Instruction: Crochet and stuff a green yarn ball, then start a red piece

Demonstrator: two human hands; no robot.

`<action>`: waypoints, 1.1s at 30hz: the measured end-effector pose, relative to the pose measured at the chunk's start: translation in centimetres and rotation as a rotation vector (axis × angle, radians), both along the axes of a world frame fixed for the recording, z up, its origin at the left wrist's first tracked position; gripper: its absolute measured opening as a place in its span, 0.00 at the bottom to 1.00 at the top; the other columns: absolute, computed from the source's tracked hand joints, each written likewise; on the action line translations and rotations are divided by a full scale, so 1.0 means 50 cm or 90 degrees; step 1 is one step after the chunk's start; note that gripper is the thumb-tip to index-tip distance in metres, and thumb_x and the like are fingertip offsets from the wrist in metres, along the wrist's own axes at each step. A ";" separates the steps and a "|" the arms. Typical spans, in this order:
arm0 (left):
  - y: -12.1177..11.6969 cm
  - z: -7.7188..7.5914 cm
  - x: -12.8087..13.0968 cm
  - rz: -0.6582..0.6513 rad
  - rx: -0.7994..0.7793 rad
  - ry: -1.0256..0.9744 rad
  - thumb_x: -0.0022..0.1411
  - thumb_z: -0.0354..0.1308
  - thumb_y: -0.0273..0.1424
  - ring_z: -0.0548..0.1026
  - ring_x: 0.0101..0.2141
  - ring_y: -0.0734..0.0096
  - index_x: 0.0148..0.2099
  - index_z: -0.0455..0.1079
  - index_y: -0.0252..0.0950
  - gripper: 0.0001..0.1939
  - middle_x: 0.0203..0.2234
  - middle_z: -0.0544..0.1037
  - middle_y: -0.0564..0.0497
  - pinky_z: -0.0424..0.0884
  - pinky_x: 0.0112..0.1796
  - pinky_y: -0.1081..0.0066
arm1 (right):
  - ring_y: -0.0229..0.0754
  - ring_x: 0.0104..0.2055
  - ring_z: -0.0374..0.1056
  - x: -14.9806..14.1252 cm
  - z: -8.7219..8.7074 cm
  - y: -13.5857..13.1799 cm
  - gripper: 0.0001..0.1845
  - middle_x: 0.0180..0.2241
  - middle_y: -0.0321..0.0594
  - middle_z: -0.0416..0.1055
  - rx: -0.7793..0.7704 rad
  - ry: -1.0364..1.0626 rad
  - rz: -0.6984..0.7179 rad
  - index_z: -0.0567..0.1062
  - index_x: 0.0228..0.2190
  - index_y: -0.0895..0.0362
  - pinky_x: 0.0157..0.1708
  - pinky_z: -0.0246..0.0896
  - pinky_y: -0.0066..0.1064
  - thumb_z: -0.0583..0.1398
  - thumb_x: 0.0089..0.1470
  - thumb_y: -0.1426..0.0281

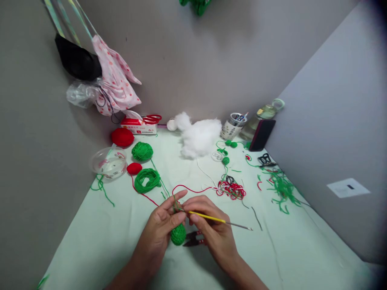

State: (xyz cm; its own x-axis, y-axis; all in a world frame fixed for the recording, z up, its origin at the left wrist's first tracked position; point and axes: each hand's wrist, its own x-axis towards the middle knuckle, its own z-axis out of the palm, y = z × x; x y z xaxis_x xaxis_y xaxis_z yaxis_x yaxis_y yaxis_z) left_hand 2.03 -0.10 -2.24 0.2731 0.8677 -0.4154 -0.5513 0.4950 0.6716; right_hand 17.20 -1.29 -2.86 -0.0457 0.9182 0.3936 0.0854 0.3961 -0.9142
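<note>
A person's two hands at work over a pale counter (105, 241), clock positions read from the hands with twelve at the back wall. The left hand (160, 223) pinches a green crocheted piece (178, 235) between thumb and fingers, its forefinger raised with a green strand across it; the rounded body of the piece hangs at six o'clock from the thumb. The right hand (213, 229) pinches a crochet hook (207, 216) by its yellow grip; one bare metal end points to four o'clock, while the other meets the work, too small to make out. Dark snips (193, 239) lie at three o'clock from the piece, partly beneath the right hand. Farther out, a coil of green yarn (147, 180) and a green ball (142, 151) lie toward eleven o'clock; a clear bowl (109, 163) stands at ten. White stuffing (201, 137) is heaped at twelve, a pen tin (232, 128) at one. At two o'clock lies a red and white yarn tangle (231, 189), with green yarn scraps (282, 187) beyond.
</note>
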 end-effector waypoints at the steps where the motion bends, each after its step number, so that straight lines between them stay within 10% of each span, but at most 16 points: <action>1: 0.000 -0.001 0.000 -0.002 0.002 -0.002 0.46 0.79 0.34 0.77 0.36 0.69 0.51 0.83 0.41 0.27 0.33 0.82 0.50 0.70 0.43 0.71 | 0.43 0.42 0.77 -0.001 0.000 0.000 0.09 0.39 0.42 0.82 0.006 -0.013 -0.001 0.84 0.42 0.49 0.40 0.76 0.34 0.64 0.64 0.71; 16: 0.007 -0.014 -0.022 -0.026 0.039 0.050 0.53 0.76 0.35 0.70 0.33 0.73 0.53 0.82 0.39 0.24 0.31 0.77 0.52 0.64 0.40 0.72 | 0.37 0.25 0.69 0.026 -0.018 0.015 0.10 0.29 0.39 0.75 -0.106 0.197 -0.004 0.83 0.35 0.54 0.24 0.67 0.30 0.62 0.66 0.66; 23: -0.011 -0.015 0.006 -0.015 0.020 0.013 0.55 0.75 0.35 0.75 0.36 0.69 0.60 0.77 0.40 0.30 0.32 0.77 0.53 0.67 0.44 0.70 | 0.47 0.42 0.76 -0.001 -0.039 -0.021 0.15 0.42 0.44 0.79 0.126 -0.192 -0.093 0.85 0.44 0.46 0.40 0.77 0.40 0.62 0.62 0.74; 33: 0.001 -0.021 -0.006 -0.022 0.036 0.029 0.52 0.76 0.32 0.75 0.34 0.72 0.54 0.80 0.39 0.26 0.30 0.78 0.53 0.67 0.40 0.72 | 0.36 0.31 0.71 0.007 -0.011 0.006 0.08 0.35 0.38 0.78 -0.114 0.167 0.002 0.85 0.38 0.50 0.32 0.68 0.29 0.63 0.65 0.68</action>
State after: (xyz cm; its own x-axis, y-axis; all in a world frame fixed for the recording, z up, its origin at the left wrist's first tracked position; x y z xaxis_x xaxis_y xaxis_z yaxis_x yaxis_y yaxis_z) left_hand 1.70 -0.07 -3.27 0.2854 0.8805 -0.3786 -0.5022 0.4739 0.7234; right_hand 17.53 -0.98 -3.42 0.0332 0.9738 0.2250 -0.1642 0.2273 -0.9599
